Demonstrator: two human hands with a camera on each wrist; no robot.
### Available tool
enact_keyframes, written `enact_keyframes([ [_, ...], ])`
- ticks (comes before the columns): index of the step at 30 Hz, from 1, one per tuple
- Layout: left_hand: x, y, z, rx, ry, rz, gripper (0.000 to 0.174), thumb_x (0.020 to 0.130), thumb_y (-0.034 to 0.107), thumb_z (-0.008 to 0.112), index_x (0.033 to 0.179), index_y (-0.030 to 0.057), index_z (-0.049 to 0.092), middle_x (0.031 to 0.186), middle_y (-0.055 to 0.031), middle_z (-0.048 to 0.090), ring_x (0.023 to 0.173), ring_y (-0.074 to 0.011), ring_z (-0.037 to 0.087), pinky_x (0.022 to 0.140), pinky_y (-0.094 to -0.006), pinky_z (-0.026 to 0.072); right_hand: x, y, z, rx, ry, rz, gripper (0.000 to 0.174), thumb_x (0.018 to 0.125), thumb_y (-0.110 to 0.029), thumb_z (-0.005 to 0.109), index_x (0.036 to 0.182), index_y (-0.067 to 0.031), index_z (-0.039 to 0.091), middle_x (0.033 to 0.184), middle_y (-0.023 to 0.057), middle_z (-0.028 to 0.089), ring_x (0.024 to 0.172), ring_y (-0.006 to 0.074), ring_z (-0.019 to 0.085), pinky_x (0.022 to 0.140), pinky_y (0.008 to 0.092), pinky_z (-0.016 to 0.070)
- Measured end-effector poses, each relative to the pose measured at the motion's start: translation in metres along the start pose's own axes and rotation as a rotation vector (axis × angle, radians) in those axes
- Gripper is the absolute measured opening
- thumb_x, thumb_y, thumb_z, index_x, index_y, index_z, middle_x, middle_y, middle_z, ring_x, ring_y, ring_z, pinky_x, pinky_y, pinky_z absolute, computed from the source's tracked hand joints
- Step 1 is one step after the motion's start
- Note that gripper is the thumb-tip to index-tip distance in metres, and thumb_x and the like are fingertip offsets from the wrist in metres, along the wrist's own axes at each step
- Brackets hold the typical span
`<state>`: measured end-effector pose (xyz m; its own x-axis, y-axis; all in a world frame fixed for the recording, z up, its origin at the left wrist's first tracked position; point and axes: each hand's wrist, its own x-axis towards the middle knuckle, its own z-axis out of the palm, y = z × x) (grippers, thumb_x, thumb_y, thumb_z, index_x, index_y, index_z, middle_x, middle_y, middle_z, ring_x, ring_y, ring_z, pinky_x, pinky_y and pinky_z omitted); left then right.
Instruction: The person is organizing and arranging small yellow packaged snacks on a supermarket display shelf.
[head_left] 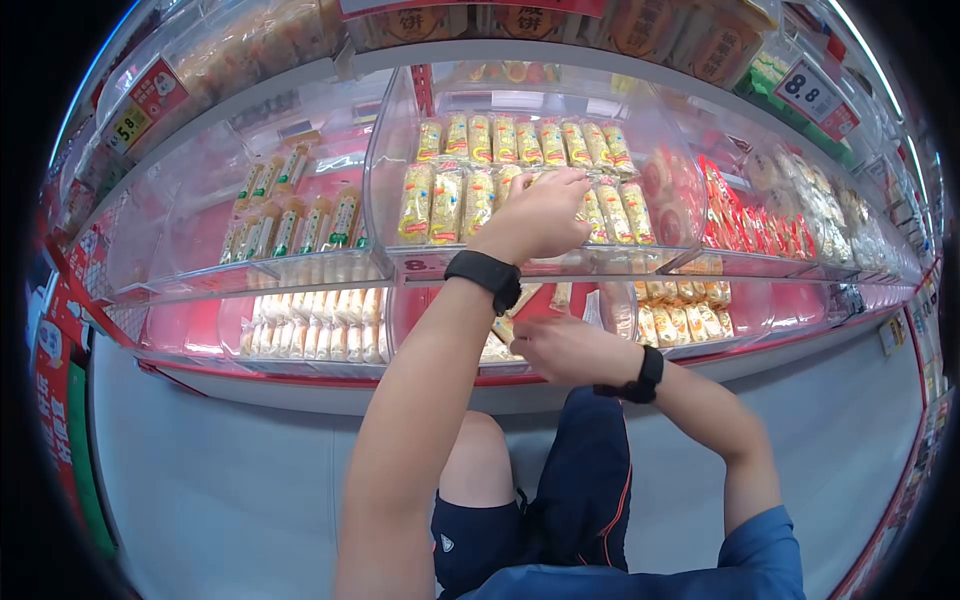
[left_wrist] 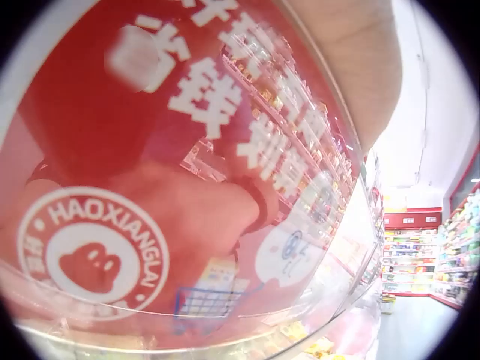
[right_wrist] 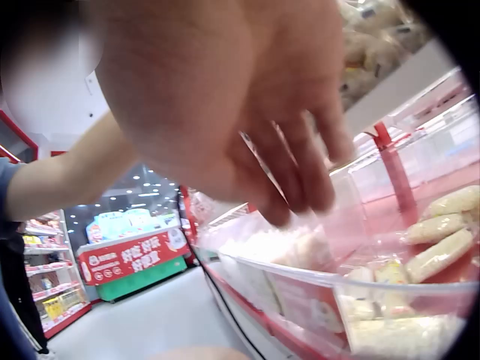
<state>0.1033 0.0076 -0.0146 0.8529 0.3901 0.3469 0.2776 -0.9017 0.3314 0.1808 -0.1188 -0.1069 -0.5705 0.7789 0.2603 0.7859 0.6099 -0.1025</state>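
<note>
My left hand (head_left: 540, 215) reaches into the upper clear bin, over rows of yellow wrapped snack packs (head_left: 448, 205). It covers the packs beneath it, and I cannot tell if its fingers hold one. Below it, my right hand (head_left: 570, 348) is at the lower bin, beside some pale wrapped packs (head_left: 497, 350). In the right wrist view that hand's fingers (right_wrist: 300, 172) hang apart and loosely bent above the bin's clear rim (right_wrist: 300, 277), and no pack shows between them. Wrapped rolls (right_wrist: 442, 255) lie inside this bin. Close to the left wrist is a red printed panel (left_wrist: 112, 127).
Green-labelled packs (head_left: 288, 225) stand in the bin on the left, red packets (head_left: 740, 220) in the one on the right. An upper shelf edge (head_left: 290, 90) runs above the left hand. Grey floor (head_left: 240, 470) lies below; a red-and-green counter (right_wrist: 135, 259) stands farther off.
</note>
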Motion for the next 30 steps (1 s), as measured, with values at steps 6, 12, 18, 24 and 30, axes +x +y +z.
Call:
enact_keyframes([
  [6,0.002,0.002,0.003,0.013,0.008,-0.031,0.056,0.08,0.031,0.053,0.13,0.0064,0.047,0.14,-0.0113,0.039,0.132,-0.0219,0.032,0.109,-0.0387,0.0178,0.059,0.065,0.066,0.163,-0.44,0.422,0.03,0.068,-0.019,0.062,0.086,0.0048,0.064,0.086,0.022,0.065,0.082,0.0311,0.065,0.072,0.0388,0.0519],
  [12,0.001,0.0,0.003,-0.021,0.023,-0.013,0.057,0.079,0.031,0.053,0.131,0.0072,0.046,0.141,-0.0106,0.038,0.132,-0.0225,0.031,0.109,-0.0385,0.0167,0.076,0.083,0.103,0.227,-0.72,0.419,0.042,0.062,-0.028,0.071,0.086,0.0052,0.065,0.083,0.0183,0.066,0.078,0.0284,0.065,0.07,0.0356,0.0513],
  [18,0.002,0.002,0.002,-0.002,0.025,-0.011,0.057,0.079,0.031,0.051,0.131,0.0072,0.046,0.141,-0.0107,0.039,0.131,-0.0227,0.033,0.109,-0.0379,0.0169,0.055,0.064,0.066,-0.029,-0.557,0.458,0.036,0.061,-0.025,0.072,0.09,-0.0031,0.068,0.089,0.0164,0.067,0.083,0.0297,0.066,0.069,0.0386,0.0525],
  [24,-0.001,0.004,0.0,0.027,0.031,-0.028,0.057,0.078,0.031,0.052,0.13,0.0083,0.047,0.139,-0.0104,0.041,0.13,-0.0218,0.035,0.108,-0.0384,0.0193,0.015,0.022,0.015,-0.333,-0.156,0.223,0.022,0.058,-0.014,0.069,0.075,-0.0003,0.062,0.07,0.0136,0.063,0.065,0.0292,0.064,0.057,0.0395,0.0503],
  [30,0.0,0.003,0.001,0.021,0.052,-0.015,0.056,0.076,0.031,0.055,0.126,0.0073,0.05,0.137,-0.0096,0.044,0.129,-0.0207,0.037,0.107,-0.0388,0.0207,-0.049,-0.019,-0.12,0.208,-0.057,0.24,0.03,0.066,-0.021,0.068,0.089,-0.0022,0.061,0.072,0.0109,0.06,0.063,0.0264,0.06,0.058,0.0349,0.0471],
])
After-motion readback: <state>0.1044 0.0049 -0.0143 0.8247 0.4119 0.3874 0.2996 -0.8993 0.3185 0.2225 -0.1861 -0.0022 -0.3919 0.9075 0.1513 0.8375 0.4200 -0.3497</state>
